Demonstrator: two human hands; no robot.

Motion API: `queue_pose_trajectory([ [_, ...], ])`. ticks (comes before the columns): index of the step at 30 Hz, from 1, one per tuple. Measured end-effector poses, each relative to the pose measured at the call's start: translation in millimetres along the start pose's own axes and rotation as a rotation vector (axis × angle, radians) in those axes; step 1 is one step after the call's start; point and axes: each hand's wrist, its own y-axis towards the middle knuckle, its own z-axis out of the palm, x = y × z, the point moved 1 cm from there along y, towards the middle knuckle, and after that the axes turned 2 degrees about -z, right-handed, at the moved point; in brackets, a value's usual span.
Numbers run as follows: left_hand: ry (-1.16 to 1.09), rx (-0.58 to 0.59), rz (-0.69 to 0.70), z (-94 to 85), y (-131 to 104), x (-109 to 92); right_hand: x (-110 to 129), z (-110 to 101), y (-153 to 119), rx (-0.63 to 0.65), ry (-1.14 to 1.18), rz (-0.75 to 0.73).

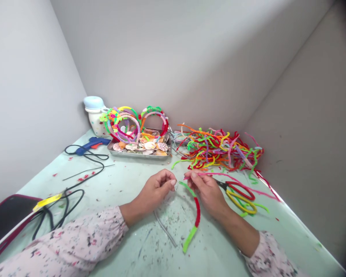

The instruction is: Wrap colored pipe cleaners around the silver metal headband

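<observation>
My right hand (206, 190) pinches one end of a pink pipe cleaner (236, 179), whose length trails off to the right over the scissors. Just below these fingers is a curved strip wrapped in green and red pipe cleaner (197, 211); whether the hand also touches it, I cannot tell. My left hand (160, 188) is closed, thumb against curled fingers, a small gap away from the right hand. What it holds, if anything, is hidden. Under the left hand a thin grey wire (165, 229) shows. Scissors (242, 198) with red and yellow handles lie beside my right hand.
A heap of coloured pipe cleaners (219, 150) lies at the back right. Behind my hands, a metal tray (138, 154) holds shells and several wrapped hoops (129, 127). At left are a blue glue gun (89, 146), black cables (83, 184), a white jar (96, 119) and a dark red-edged device (11, 215).
</observation>
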Motion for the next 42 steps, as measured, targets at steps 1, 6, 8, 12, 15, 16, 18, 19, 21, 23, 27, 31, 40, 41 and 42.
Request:
queue_pose_trajectory([
  [1,-0.010,0.012,0.004,0.6,-0.4,-0.1,0.4,0.5,-0.3,0.017,0.001,-0.002],
  [6,0.018,0.050,0.015,4.3,-2.8,-3.7,4.6,3.7,-1.1,0.084,-0.070,0.045],
  [8,0.049,0.062,0.021,5.4,-3.4,-6.3,5.8,4.4,-0.5,0.074,-0.120,0.062],
  [12,0.045,0.064,0.015,5.7,-2.9,-6.1,4.1,3.8,0.6,0.036,-0.158,0.077],
  [15,0.021,0.082,-0.007,5.6,-2.0,-1.6,2.0,3.5,0.7,0.047,-0.160,0.076],
  [16,0.014,0.091,-0.012,5.7,-1.8,-0.2,1.7,3.8,0.7,0.058,-0.163,0.074],
  [18,-0.002,0.106,-0.022,6.1,-1.6,1.6,2.0,5.0,0.6,0.085,-0.166,0.074],
  [19,-0.012,0.110,-0.025,6.3,-1.6,2.0,2.4,5.8,0.7,0.098,-0.166,0.073],
  [21,-0.026,0.111,-0.026,6.5,-1.6,2.0,3.7,7.4,0.8,0.119,-0.183,0.061],
  [23,-0.029,0.101,-0.022,6.4,-1.5,1.6,4.8,8.5,0.7,0.116,-0.221,0.041],
  [27,-0.017,0.098,-0.027,5.9,-1.0,1.6,4.2,8.7,-0.1,0.107,-0.255,0.045],
  [31,0.016,0.096,-0.030,5.8,-0.2,2.0,3.1,8.6,-0.7,0.129,-0.207,0.075],
  [40,0.159,0.096,-0.068,6.3,0.3,-3.3,3.7,9.6,-1.6,0.078,-0.118,0.085],
  [41,0.172,0.101,-0.078,6.2,0.4,-3.8,3.4,9.5,-1.7,0.076,-0.114,0.086],
  [42,0.179,0.109,-0.090,6.0,0.5,-4.0,3.3,9.3,-1.8,0.073,-0.112,0.083],
])
